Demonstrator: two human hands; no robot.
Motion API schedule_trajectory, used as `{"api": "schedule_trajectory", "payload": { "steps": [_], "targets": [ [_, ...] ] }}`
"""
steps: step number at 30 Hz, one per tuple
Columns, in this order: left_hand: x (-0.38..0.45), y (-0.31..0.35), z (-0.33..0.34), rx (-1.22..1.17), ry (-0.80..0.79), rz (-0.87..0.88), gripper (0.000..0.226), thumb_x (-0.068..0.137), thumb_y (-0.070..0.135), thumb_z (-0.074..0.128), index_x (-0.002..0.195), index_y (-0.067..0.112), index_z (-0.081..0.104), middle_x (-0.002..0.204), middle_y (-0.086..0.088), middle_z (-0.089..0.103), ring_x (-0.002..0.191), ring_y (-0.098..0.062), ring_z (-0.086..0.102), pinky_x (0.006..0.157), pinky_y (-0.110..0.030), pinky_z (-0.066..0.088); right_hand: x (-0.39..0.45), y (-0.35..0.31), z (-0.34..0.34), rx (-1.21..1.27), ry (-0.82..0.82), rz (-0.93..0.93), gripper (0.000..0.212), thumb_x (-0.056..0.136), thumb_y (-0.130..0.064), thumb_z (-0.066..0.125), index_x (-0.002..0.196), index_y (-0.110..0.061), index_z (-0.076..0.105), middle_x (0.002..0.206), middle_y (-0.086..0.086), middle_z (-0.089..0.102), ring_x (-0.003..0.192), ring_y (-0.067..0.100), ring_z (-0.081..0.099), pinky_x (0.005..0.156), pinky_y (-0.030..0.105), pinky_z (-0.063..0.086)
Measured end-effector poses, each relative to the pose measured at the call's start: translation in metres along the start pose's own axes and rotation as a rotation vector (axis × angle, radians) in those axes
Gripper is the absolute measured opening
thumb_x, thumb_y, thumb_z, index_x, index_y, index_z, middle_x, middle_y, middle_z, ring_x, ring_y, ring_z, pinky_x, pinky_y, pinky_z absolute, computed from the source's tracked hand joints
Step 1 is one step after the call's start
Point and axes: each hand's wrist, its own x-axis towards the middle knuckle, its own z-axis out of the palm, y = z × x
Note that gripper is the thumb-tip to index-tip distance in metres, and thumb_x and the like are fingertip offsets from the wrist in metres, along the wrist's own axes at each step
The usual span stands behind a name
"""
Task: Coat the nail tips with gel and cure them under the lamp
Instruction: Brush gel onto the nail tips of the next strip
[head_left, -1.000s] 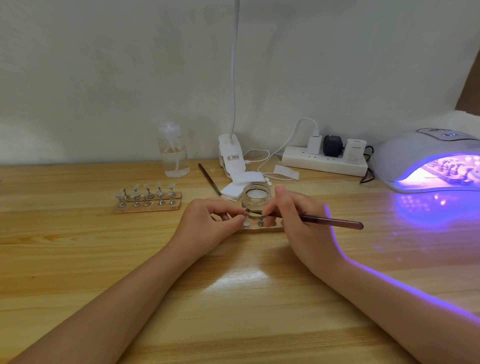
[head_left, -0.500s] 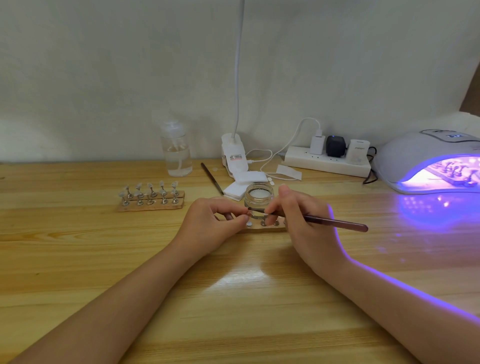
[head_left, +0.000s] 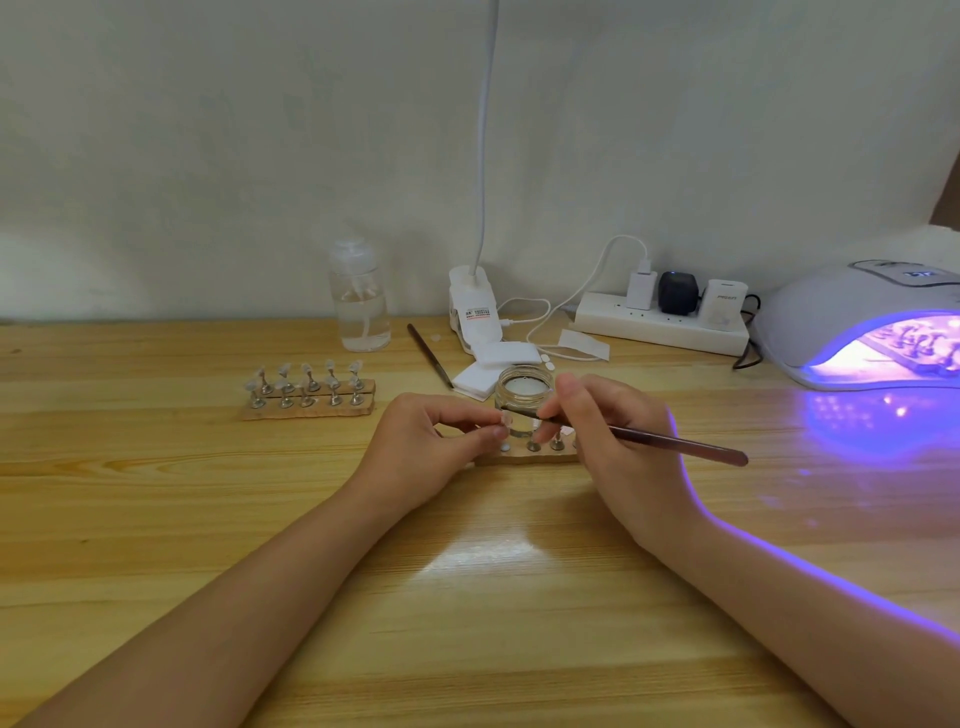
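My left hand (head_left: 431, 447) pinches a small nail tip on its stand (head_left: 503, 422) just above a wooden holder strip (head_left: 524, 457). My right hand (head_left: 613, 441) grips a thin brown brush (head_left: 675, 442), its bristle end touching the nail tip. An open glass gel jar (head_left: 523, 399) stands right behind the hands. A second wooden holder (head_left: 307, 399) with several nail tips on metal stands sits to the left. The white curing lamp (head_left: 857, 322) glows violet at the right, with another holder of tips inside it (head_left: 914, 345).
A clear pump bottle (head_left: 359, 296), a white clip lamp base (head_left: 474, 312), white pads (head_left: 493, 371), a spare brush (head_left: 430, 356) and a power strip with plugs (head_left: 665, 322) line the back of the wooden table (head_left: 156, 519).
The view has shifted slightly. Both hands stay at the same spot, the brush tip still working on the pinched nail tip.
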Motion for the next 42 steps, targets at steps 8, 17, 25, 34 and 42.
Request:
{"api": "schedule_trajectory", "payload": {
  "steps": [8,17,25,34,42],
  "targets": [
    [0.001,-0.003,0.000,0.013,0.020,-0.027,0.015,0.072,0.006,0.074,0.080,0.019,0.073,0.078,0.006,0.071,0.070,-0.003,0.065,0.057,-0.008,0.045,0.000,0.001,0.002,0.042,0.032,0.028,0.042,0.081,-0.039,0.047,0.065,-0.005,0.065,0.053,0.008,0.063,0.037,-0.001,0.048,0.043,0.005,0.034],
    [0.002,-0.002,0.000,0.038,0.040,-0.020,0.014,0.069,0.011,0.076,0.073,0.025,0.072,0.072,0.013,0.070,0.069,0.003,0.063,0.061,-0.007,0.045,-0.001,-0.001,0.000,0.086,0.086,-0.021,0.036,0.087,-0.033,0.054,0.062,-0.008,0.063,0.048,0.000,0.060,0.040,0.000,0.049,0.046,0.005,0.034],
    [0.003,-0.002,0.001,0.043,-0.029,-0.056,0.013,0.069,0.011,0.076,0.067,0.023,0.071,0.074,0.008,0.069,0.070,0.000,0.063,0.066,-0.007,0.046,0.004,0.000,-0.005,-0.074,0.203,-0.068,0.021,0.095,-0.025,0.045,0.080,-0.026,0.059,0.069,-0.012,0.067,0.049,0.003,0.048,0.047,0.012,0.039],
    [0.006,-0.004,0.001,0.068,-0.057,-0.074,0.017,0.069,0.014,0.077,0.062,0.027,0.069,0.068,0.012,0.067,0.067,0.006,0.060,0.063,-0.003,0.043,0.006,0.004,-0.006,-0.046,0.175,-0.130,0.025,0.090,-0.050,0.034,0.091,-0.033,0.054,0.070,-0.004,0.070,0.043,0.006,0.053,0.047,0.010,0.038],
    [0.006,-0.010,0.002,0.189,-0.086,-0.057,0.020,0.064,0.024,0.081,0.066,0.035,0.064,0.076,0.012,0.068,0.081,-0.006,0.062,0.077,-0.019,0.047,0.011,0.009,-0.020,-0.450,0.053,-0.298,0.021,0.087,-0.043,0.047,0.071,-0.033,0.055,0.061,-0.011,0.060,0.057,0.004,0.057,0.055,0.018,0.043]
  ]
}}
